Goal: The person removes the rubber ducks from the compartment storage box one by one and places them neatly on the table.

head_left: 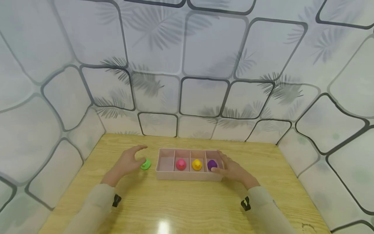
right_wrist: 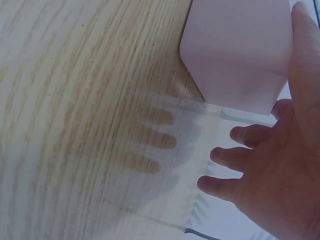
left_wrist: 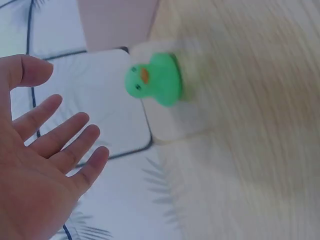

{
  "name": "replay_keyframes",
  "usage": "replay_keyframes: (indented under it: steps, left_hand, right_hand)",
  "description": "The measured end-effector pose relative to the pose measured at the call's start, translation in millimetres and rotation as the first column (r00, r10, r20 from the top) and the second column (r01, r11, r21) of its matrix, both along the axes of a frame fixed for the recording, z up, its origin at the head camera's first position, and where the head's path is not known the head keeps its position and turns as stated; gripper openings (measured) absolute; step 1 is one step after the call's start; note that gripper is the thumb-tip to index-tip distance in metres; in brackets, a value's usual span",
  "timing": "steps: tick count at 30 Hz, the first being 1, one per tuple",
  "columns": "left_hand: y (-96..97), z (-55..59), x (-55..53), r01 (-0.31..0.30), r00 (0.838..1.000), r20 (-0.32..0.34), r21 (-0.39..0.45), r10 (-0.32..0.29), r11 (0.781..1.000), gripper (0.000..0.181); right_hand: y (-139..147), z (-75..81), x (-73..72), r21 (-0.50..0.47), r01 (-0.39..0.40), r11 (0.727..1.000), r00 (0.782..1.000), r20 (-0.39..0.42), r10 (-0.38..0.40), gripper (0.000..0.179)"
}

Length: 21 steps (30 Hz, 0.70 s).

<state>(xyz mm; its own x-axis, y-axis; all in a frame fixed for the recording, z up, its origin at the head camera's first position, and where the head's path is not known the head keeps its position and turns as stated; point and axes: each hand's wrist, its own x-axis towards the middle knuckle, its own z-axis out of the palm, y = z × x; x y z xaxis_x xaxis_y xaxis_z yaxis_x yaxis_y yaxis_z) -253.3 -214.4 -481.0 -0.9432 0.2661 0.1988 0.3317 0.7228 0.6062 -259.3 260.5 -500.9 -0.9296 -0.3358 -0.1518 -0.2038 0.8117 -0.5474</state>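
Note:
In the head view a green rubber duck (head_left: 145, 164) sits on the table, left of a pale pink box (head_left: 189, 175) with several compartments in a row. My left hand (head_left: 128, 161) is beside the duck, thumb overlapping it in this view; the left wrist view shows the fingers spread, apart from the duck (left_wrist: 159, 80). At the box's right end, my right hand (head_left: 233, 169) reaches over with its thumb across a purple duck (head_left: 211, 164). In the right wrist view, several fingers extend outside the box (right_wrist: 235, 55).
A pink duck (head_left: 181, 164) and a yellow duck (head_left: 197, 164) sit in the two middle compartments. The leftmost compartment (head_left: 166, 160) holds nothing. Patterned walls (head_left: 204, 97) enclose the wooden table (head_left: 181, 204) at the back and both sides.

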Motion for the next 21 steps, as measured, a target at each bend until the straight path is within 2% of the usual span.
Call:
replay_keyframes:
  steps: [6, 10, 15, 21]
  left_hand:
    - [27.9, 8.6, -1.7, 0.075, 0.992, -0.105, 0.038, -0.070, 0.996, 0.048]
    - [46.2, 10.6, -4.4, 0.109, 0.984, -0.146, 0.043, -0.102, 0.993, 0.042]
    - [64.9, 9.6, -6.6, 0.140, 0.984, -0.124, 0.061, -0.132, 0.988, 0.039]
    - [81.9, 4.2, -9.6, 0.211, 0.974, -0.107, 0.105, -0.200, 0.972, 0.038]
  right_hand:
    - [1, -0.4, 1.0, -0.002, -0.015, 1.000, 1.000, -0.012, 0.015, 0.106]
    - [1, -2.5, 0.3, -0.014, -0.013, 1.000, 1.000, -0.004, 0.013, 0.108]
    - [1, -3.0, -0.4, -0.018, -0.015, 1.000, 1.000, -0.009, 0.014, 0.108]
    - [0, -2.5, -1.4, 0.043, -0.022, 0.999, 0.997, -0.075, 0.026, 0.105]
